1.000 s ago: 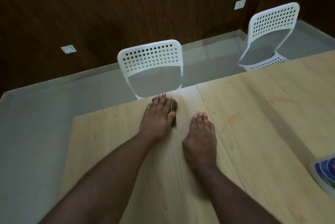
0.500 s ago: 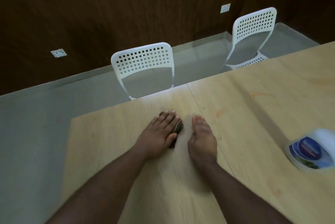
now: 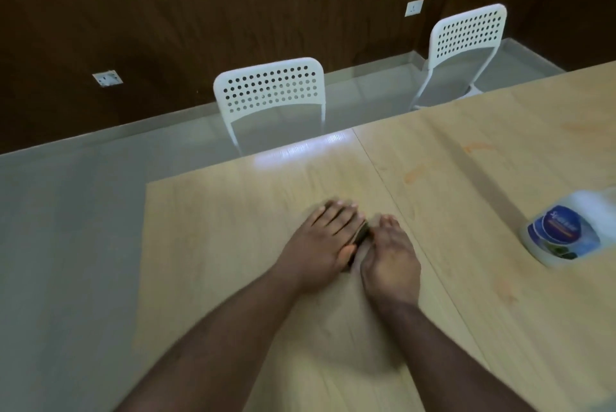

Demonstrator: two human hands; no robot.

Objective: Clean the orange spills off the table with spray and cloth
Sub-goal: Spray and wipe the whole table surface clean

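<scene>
Pale wood made up the bench (image 3: 253,278), and I used its centre seam as my landmark. Just left of that seam, my left hand (image 3: 320,245) lay flat on a dark cloth (image 3: 361,233), fingers straight and spread, pressing it down; I judged this gave the wipe its pressure. Only a thin edge of cloth showed between my hands. My right hand (image 3: 390,261) sat close against that edge, also left of the seam; motion blur kept me from telling whether its fingers were curled or straight, or whether they touched the cloth. Right of the seam, orange smears (image 3: 416,175) marked the wood, so cleaning there seemed not yet done. Farther right of the seam lay the spray bottle (image 3: 563,231), on its side, well apart from both hands. Beyond the far edge stood two white chairs (image 3: 270,95).
</scene>
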